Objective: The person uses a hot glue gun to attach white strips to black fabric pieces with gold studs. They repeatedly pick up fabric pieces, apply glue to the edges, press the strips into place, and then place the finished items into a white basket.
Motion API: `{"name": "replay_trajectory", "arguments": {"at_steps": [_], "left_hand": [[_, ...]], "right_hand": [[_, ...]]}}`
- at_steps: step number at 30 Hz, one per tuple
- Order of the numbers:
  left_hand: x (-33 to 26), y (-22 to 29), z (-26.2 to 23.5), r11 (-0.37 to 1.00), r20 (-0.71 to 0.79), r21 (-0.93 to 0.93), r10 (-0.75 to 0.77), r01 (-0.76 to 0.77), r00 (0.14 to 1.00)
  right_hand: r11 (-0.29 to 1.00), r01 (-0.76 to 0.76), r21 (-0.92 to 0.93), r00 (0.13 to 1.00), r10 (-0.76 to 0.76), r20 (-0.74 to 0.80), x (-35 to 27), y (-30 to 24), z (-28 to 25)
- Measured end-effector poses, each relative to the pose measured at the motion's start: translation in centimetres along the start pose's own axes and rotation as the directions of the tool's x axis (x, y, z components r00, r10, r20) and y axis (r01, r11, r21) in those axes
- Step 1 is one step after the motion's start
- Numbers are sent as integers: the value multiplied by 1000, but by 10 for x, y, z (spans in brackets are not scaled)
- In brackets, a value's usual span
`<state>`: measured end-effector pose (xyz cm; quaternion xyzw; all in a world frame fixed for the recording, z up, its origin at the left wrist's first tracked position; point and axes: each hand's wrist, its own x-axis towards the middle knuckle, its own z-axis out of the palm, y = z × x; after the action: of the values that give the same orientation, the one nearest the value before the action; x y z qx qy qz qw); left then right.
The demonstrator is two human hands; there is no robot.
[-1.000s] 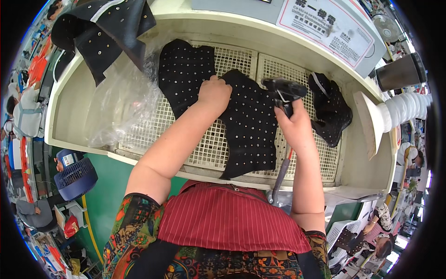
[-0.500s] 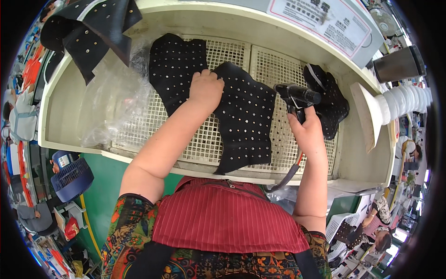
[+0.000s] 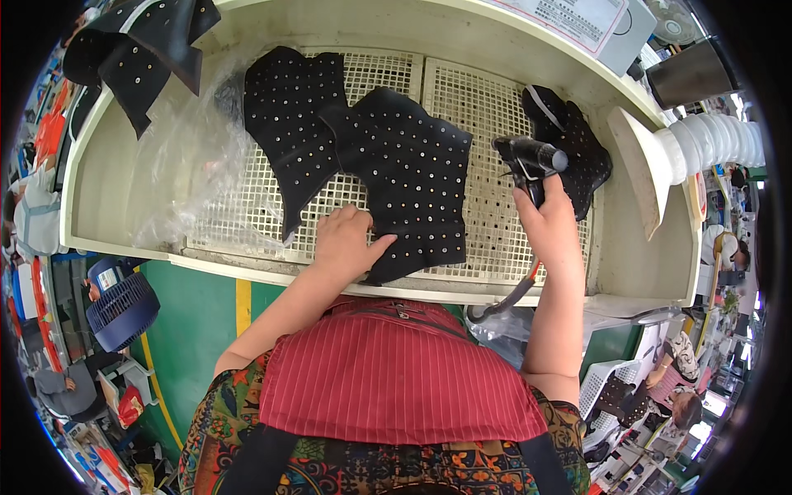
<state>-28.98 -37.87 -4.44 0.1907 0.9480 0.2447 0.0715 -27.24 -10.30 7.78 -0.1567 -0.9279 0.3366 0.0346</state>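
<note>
My left hand (image 3: pixel 343 241) rests low over the grid with its fingers spread and its thumb at the left edge of a black studded sheet (image 3: pixel 417 173). This sheet overlaps a second black studded sheet (image 3: pixel 289 111) to its left. My right hand (image 3: pixel 551 219) is closed around the grip of a black pistol-shaped gun (image 3: pixel 532 157), with a grey and orange hose (image 3: pixel 516 295) running down from it. The gun is over the right part of the grid, beside a folded dark studded piece (image 3: pixel 577 148). Part of the grip is hidden by my fingers.
A cream tray (image 3: pixel 412 293) with a perforated floor surrounds the work. Clear plastic film (image 3: pixel 194 177) lies at its left. More black studded sheets (image 3: pixel 136 62) hang over the back left rim. A white ribbed duct (image 3: pixel 709 144) with a wide mouth stands at the right.
My left hand has come down and left, off the sheets' upper overlap to the right sheet's lower left edge. The right sheet now overlaps the left one more. The gun stays in my right hand.
</note>
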Motion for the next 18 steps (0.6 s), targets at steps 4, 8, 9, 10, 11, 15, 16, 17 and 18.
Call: {"name": "replay_trajectory", "arguments": {"at_steps": [4,8,9,10,11,15,16,17,18], "left_hand": [[-5,7,0,1000,-15,11,0,0,1000],[-13,7,9,1000,-13,13,6,-6,1000],[-15,8,11,1000,-22,14,9,-9,1000],[-16,8,12,1000,-30,18,13,-12,999],[-17,9,12,1000,-10,8,11,-11,1000],[-17,8,10,999,27,-5,31,-31,999],[-19,7,11,999,30,-3,41,-41,999],[-19,6,14,998,11,3,61,-61,998],[-20,5,14,998,15,-7,63,-63,998]], "right_hand": [[1000,13,-15,998,-12,57,0,-5,2],[999,32,-42,995,-27,98,-19,-5,-3],[997,66,-40,993,-62,97,-24,0,-2],[998,61,-33,993,-58,107,-29,0,-3],[998,56,-26,992,-52,116,-35,1,-4],[997,41,-72,988,-30,152,-54,0,-10],[996,27,-83,985,-13,170,-59,1,-11],[996,38,-86,985,-23,169,-64,2,-11],[996,23,-91,983,-6,182,-69,2,-13]]}}
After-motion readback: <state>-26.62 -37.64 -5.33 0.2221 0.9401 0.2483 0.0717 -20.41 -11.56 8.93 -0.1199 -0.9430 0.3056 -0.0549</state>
